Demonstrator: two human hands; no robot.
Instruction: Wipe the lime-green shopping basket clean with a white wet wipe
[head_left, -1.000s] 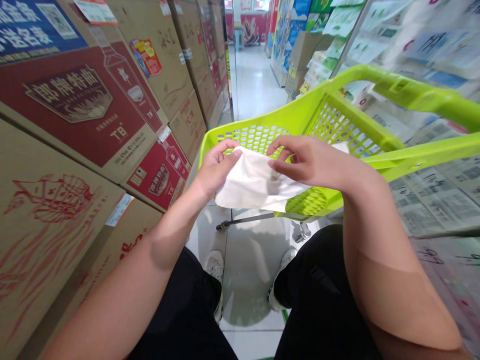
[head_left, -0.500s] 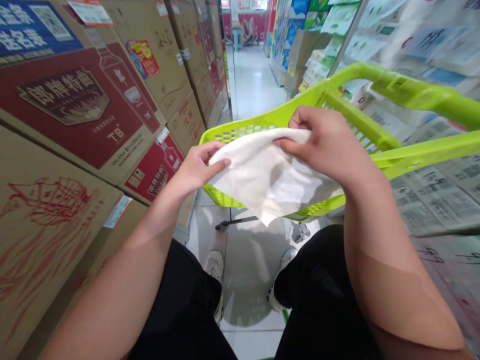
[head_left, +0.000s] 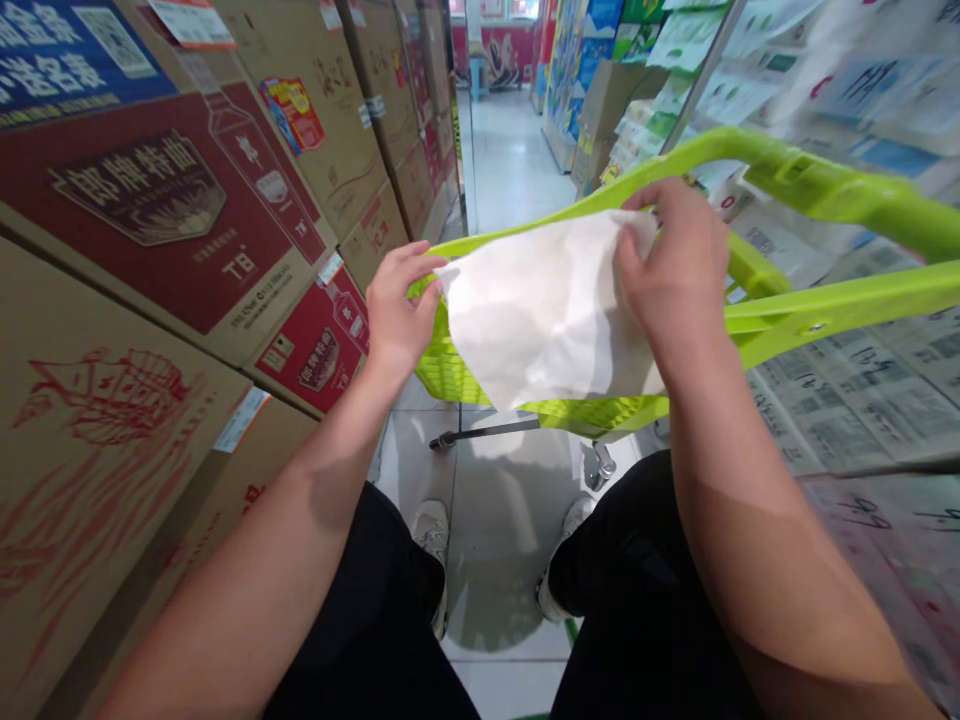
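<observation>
The left hand [head_left: 405,305] and right hand [head_left: 679,255] are pinching a white cloth [head_left: 544,305] near its far corners, on the green cart's [head_left: 862,305] near side. It is looking soft and light, probably best held by corners.

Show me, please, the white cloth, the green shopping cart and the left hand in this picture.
White cloth [head_left: 547,310]: head view, middle of its spread face.
Green shopping cart [head_left: 780,322]: head view, on its rim, right of the cloth.
Left hand [head_left: 396,308]: head view, middle of the hand.
</observation>
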